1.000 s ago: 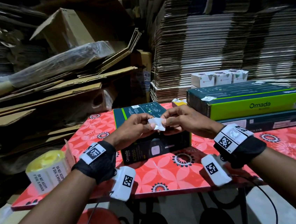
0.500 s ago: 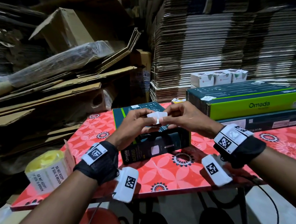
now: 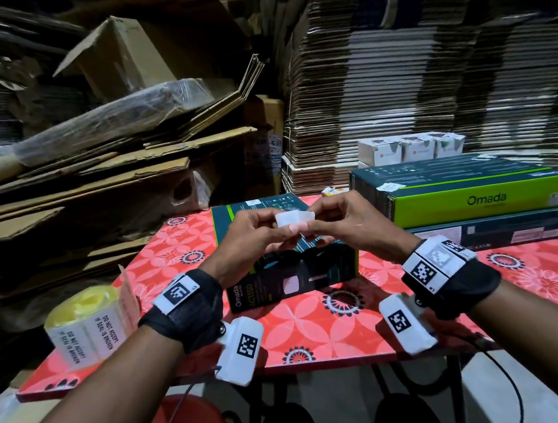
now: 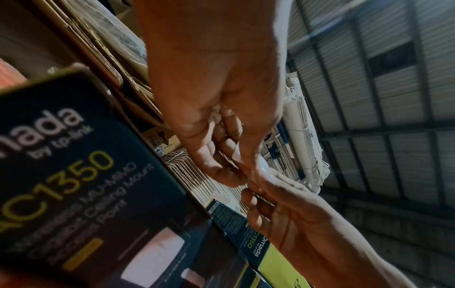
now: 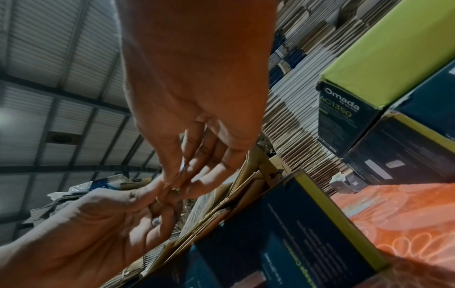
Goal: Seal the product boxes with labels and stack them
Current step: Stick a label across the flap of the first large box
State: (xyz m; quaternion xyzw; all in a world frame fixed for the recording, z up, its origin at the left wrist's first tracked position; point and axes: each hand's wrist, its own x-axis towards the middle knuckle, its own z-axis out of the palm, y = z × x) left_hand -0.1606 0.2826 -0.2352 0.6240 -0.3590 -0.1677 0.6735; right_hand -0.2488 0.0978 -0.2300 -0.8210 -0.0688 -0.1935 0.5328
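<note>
The small white label [image 3: 294,217], crumpled between the fingertips a second ago, is now stretched flat and raised a little higher. The left hand [image 3: 249,240] pinches its left end and the right hand [image 3: 342,222] its right end, fingers curled on it, so it looks peeled and ready to press on.

The hands hold it in the air just above the dark product box [image 3: 284,245] lying on the red flowered surface [image 3: 317,324]; that box seems the next to be sealed.

To the right, well apart from the hands, a green-sided box [image 3: 475,190] sits on another dark one [image 3: 486,234], a stack already begun. The label roll [image 3: 82,321] stands at the surface's left edge. Flattened cardboard [image 3: 95,182] crowds the back, but nothing lies between label and box.
</note>
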